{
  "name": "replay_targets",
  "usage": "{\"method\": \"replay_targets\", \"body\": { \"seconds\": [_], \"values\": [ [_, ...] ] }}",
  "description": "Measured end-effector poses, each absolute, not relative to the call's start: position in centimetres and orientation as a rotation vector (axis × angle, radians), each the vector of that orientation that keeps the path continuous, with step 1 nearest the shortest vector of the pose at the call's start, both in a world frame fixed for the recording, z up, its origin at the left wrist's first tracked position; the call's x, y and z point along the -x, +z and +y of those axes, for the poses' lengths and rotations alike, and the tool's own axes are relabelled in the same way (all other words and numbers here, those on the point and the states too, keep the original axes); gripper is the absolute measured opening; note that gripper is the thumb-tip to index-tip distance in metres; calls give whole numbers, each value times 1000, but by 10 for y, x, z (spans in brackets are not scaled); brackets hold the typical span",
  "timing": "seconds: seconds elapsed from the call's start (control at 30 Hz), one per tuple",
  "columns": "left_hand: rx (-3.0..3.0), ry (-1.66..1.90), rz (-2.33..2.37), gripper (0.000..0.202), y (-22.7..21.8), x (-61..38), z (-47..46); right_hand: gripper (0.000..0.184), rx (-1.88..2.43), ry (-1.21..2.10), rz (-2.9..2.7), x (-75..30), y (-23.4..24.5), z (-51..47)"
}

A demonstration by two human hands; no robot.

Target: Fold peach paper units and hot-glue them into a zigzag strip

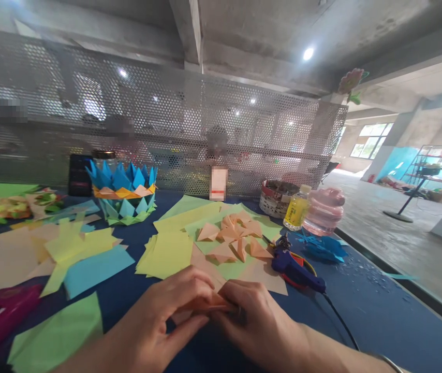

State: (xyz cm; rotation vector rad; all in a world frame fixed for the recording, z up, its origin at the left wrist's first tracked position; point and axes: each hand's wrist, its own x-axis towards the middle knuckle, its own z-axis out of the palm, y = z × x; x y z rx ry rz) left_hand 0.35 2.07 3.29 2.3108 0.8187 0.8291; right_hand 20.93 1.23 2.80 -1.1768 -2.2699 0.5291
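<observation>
Both of my hands meet at the front of the dark blue table (128,331). My left hand (166,311) pinches a folded piece of orange paper (217,303) between thumb and fingers. My right hand (260,316) grips the other end of the same paper, its fingertips partly hidden. Just beyond lie several small folded orange paper pieces (229,233) on light green sheets. To their left sits a stack of yellow paper (168,254). A blue glue gun (296,269) rests to the right, beyond my right hand.
A layered blue, orange and teal folded-paper basket (123,194) stands at the back left. Loose coloured sheets (99,269) and a magenta tool (9,316) lie left. A yellow-labelled bottle (297,208), pink jug (324,212) and round container (275,199) stand back right, before a perforated metal screen (174,119).
</observation>
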Motion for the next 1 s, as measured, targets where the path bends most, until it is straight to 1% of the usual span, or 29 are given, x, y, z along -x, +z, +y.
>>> {"method": "replay_targets", "body": {
  "seconds": [0.17,0.33,0.4,0.47,0.57,0.63,0.67,0.73,0.83,1.0],
  "values": [
    [-2245,701,838,12,34,-4,21,25,1123,508,-2278,-210,25,11],
    [-2253,699,773,17,32,-2,24,24,1099,483,-2331,-210,27,9],
    [-2268,706,801,18,30,-2,27,19,1137,460,-2373,-211,34,9],
    [-2271,748,870,16,27,-2,29,12,1245,392,-2403,-215,47,12],
    [-2202,894,994,18,24,-2,31,22,1557,103,-2430,-233,68,21],
    [-2143,1030,1041,20,25,-4,31,20,1898,-184,-2435,-251,78,29],
    [-2120,1092,1052,21,25,-4,31,21,2008,-236,-2389,-262,82,34],
    [-2091,1178,1064,24,26,-5,30,28,2163,-271,-2306,-282,85,40],
    [-2069,1203,1094,26,26,-6,29,38,2235,-201,-2298,-306,85,45],
    [-2130,1197,1164,28,23,-1,33,38,2282,-178,-2270,-320,82,42]
  ]
}}
